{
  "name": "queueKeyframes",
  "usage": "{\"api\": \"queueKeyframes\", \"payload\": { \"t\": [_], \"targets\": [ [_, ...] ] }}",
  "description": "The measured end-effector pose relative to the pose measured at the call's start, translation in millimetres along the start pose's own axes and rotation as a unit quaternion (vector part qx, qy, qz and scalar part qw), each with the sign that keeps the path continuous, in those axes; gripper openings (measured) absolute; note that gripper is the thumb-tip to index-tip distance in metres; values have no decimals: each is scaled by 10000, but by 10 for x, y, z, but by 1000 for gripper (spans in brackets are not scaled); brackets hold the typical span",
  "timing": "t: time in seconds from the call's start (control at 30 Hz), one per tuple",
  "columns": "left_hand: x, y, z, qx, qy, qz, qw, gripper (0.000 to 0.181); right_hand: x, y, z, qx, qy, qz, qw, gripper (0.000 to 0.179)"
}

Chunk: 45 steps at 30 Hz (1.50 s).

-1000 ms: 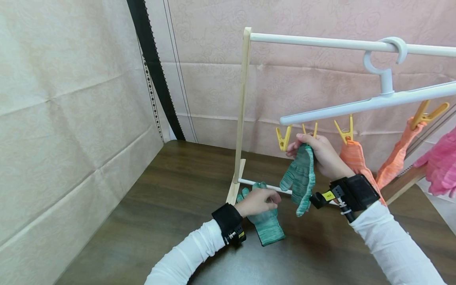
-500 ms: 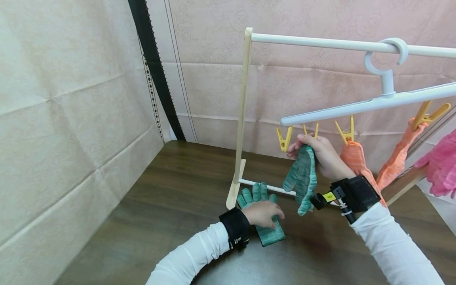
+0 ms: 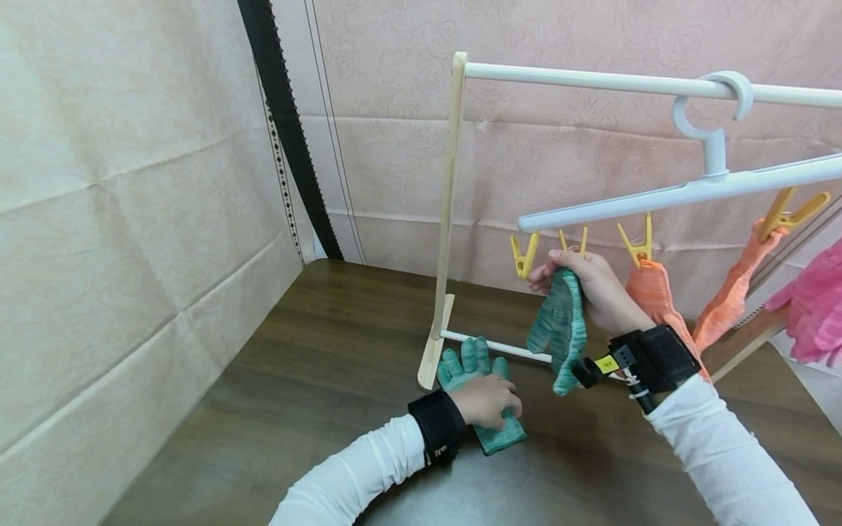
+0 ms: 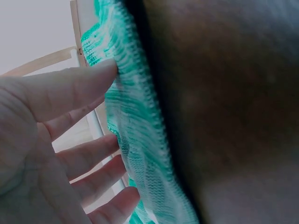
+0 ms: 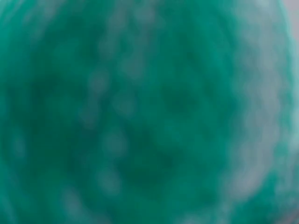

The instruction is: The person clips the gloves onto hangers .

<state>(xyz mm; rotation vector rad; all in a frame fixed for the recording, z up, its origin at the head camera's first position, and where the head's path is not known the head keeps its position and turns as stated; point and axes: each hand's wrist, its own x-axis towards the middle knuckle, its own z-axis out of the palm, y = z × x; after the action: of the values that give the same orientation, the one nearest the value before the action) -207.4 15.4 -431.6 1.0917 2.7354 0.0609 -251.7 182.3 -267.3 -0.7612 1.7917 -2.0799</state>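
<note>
My right hand [image 3: 595, 288] pinches a green striped knitted glove [image 3: 559, 321] by its upper end, beneath the blue hanger [image 3: 658, 197], and the glove's fingers hang downward. The right wrist view is filled by blurred green knit. A second green glove [image 3: 467, 361] lies flat on the table with its fingers toward the rack. Over its middle rests my left hand [image 3: 488, 400]. In the left wrist view, my thumb and fingertips touch the glove [image 4: 135, 121] with the fingers extended. One yellow clothespin [image 3: 525, 256] hangs left of my right hand; another [image 3: 582, 239] shows just behind it.
The hanger hooks over the white bar [image 3: 592, 78] of a wooden rack [image 3: 450, 175]. To the right, yellow clothespins hold orange knitted items [image 3: 647, 286], with a pink knitted item [image 3: 818, 314] beyond. Cloth sheets [image 3: 164, 219] bound the dark wooden table [image 3: 263, 409].
My left hand has moved down and slightly right over the lying glove, uncovering its fingers. The glove in my right hand has swung slightly right; that hand has barely moved.
</note>
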Motion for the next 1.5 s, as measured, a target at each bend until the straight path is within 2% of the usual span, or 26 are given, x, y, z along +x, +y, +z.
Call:
{"api": "queueKeyframes", "payload": {
  "t": [0.3, 0.6, 0.8, 1.0, 1.2, 1.33, 1.5],
  "targets": [
    [-42, -4, -6, 231, 464, 53, 9986, 10, 8, 14, 10, -89, -47, -5, 9999, 32],
    [-116, -103, -99, -30, 1421, 124, 9898, 15, 26, 47, 34, 76, 29, -232, 9997, 28],
    [-203, -196, -182, -481, 2043, 120, 9777, 18, 46, 41, 67, 173, 49, -395, 9991, 25],
    [-288, -268, -260, -890, 2641, 42, 9604, 15, 66, 37, 95, 288, 96, -448, 9985, 22],
    [-353, -327, -318, -1111, 3168, -139, 9419, 12, 74, 36, 105, 295, 98, -465, 9984, 22],
    [-396, -353, -357, -1276, 3430, -198, 9304, 12, 70, 35, 106, 326, 64, -479, 9983, 21],
    [-438, -375, -380, -1367, 3547, -239, 9246, 12, 68, 36, 108, 347, 28, -506, 9981, 22]
  ]
}}
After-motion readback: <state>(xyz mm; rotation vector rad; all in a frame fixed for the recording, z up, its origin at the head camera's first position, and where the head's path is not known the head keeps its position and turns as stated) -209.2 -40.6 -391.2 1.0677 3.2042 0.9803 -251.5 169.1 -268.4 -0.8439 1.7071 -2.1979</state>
